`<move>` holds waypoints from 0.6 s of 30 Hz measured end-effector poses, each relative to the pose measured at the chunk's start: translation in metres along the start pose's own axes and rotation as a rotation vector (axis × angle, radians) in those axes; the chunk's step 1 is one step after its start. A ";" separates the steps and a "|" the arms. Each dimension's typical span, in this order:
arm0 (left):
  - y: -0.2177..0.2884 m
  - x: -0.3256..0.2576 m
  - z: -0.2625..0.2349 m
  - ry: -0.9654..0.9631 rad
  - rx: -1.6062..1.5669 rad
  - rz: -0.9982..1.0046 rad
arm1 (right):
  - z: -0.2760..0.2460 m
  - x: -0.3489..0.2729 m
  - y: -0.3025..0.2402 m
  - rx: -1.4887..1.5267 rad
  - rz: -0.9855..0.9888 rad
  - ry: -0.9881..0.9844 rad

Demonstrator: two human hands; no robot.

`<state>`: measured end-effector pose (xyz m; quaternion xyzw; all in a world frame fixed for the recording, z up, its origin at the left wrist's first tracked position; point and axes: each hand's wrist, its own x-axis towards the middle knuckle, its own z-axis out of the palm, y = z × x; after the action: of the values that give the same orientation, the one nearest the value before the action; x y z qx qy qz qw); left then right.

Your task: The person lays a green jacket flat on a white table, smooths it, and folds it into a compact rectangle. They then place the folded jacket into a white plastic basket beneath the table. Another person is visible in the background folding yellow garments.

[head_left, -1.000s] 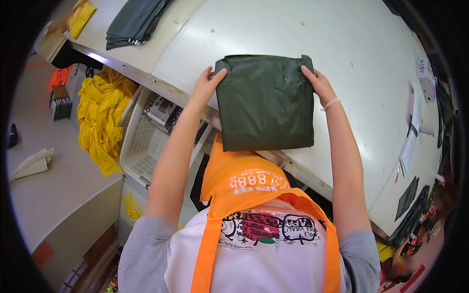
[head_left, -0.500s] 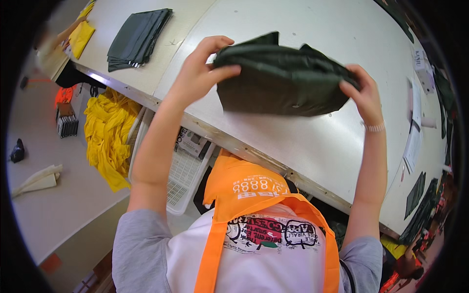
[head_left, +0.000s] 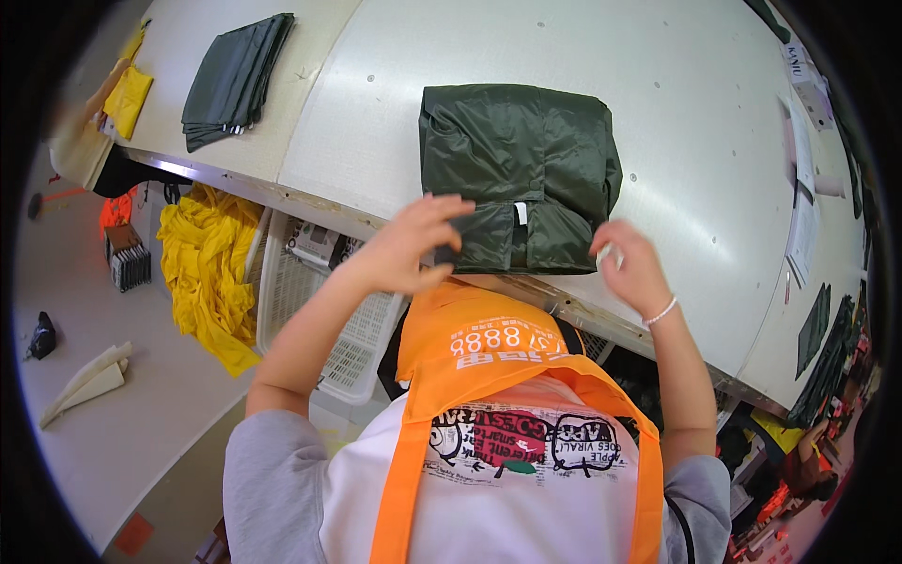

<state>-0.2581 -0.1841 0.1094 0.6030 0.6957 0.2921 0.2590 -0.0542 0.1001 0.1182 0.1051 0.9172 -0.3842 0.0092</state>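
A dark green folded garment (head_left: pixel 507 141) of thin, shiny cloth lies at the table's near edge in front of me. A small white label (head_left: pixel 522 214) shows in the middle of its lower part. My left hand (head_left: pixel 413 246) is at the garment's near left corner, its fingers spread with nothing held. By the near right corner, my right hand (head_left: pixel 631 271) has its fingers curled together. A small whitish bit shows between the thumb and forefinger, too small to name.
A stack of folded dark green garments (head_left: pixel 235 80) sits at the table's far left. Below the edge are a heap of yellow cloth (head_left: pixel 207 273) and a white plastic basket (head_left: pixel 352 352). Papers (head_left: pixel 800 207) and a box (head_left: pixel 810 89) lie right. A person's arm (head_left: pixel 103 99) reaches over yellow cloth.
The green garment, held up in both hands before, now lies flat on the table. Both hands have let go of it and come nearer to me.
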 end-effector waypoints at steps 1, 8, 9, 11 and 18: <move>-0.003 0.011 -0.005 0.104 0.105 -0.048 | -0.005 0.016 -0.008 0.007 -0.027 0.111; -0.062 0.103 0.054 0.449 0.604 -0.366 | 0.091 0.101 0.018 -0.727 0.130 0.361; -0.073 0.104 0.061 0.454 0.588 -0.395 | 0.095 0.105 0.028 -0.698 0.117 0.372; -0.077 0.105 0.063 0.458 0.485 -0.366 | 0.096 0.106 0.038 -0.643 0.105 0.393; -0.071 0.049 0.064 1.013 -0.158 -0.680 | 0.085 0.059 0.045 -0.037 0.281 0.677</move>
<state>-0.2683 -0.1371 0.0137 0.1125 0.8619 0.4941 0.0189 -0.1080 0.0814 0.0205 0.3510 0.8517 -0.3059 -0.2403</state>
